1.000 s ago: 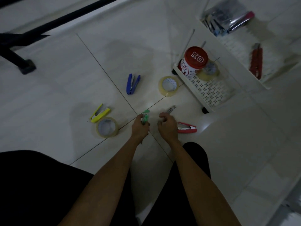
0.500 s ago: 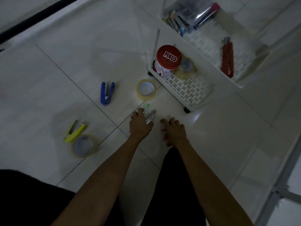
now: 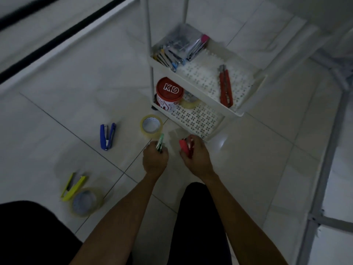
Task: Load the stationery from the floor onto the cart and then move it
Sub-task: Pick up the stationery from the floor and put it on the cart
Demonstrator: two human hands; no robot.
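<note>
Pale tiled floor (image 3: 80,96), dimly lit, with dark grout lines crossing beneath both forearms. Some motion blur is noted across the frame.

Left hand (image 3: 155,159): the fingers are curled round a slim green tool (image 3: 160,142), whose tip projects forward past the knuckles. Its exact kind cannot be told.

Right hand (image 3: 197,157): the fingers and thumb are closed round a red stapler (image 3: 185,147), one end of which is seen at the hand's inner side. Both hands are held close together, apart from each other. Whether either one touches the floor cannot be told.

Lying on the floor:
- A roll of clear tape (image 3: 151,126) is seen just ahead of the left hand, near the green tool's tip.
- A blue stapler (image 3: 107,136) is found well out to the left of the left hand, slightly ahead of it.
- A yellow stapler (image 3: 73,186) is found farther left and back toward the person, just beside a second tape roll (image 3: 86,202). Contact between them cannot be judged.

White cart (image 3: 236,111), ahead of the right hand:
- The lower tray (image 3: 200,119) has its near corner just beyond the right hand's fingers. A red-lidded canister (image 3: 169,92) and a third tape roll (image 3: 191,103) are held in it, side by side.
- The upper tray (image 3: 202,77) is seen farther ahead. A red cutter (image 3: 225,90) is laid flat on it, and clear packets of pens (image 3: 179,50) are piled at its far end.

Dark trousers (image 3: 198,217) are noted under the forearms.
</note>
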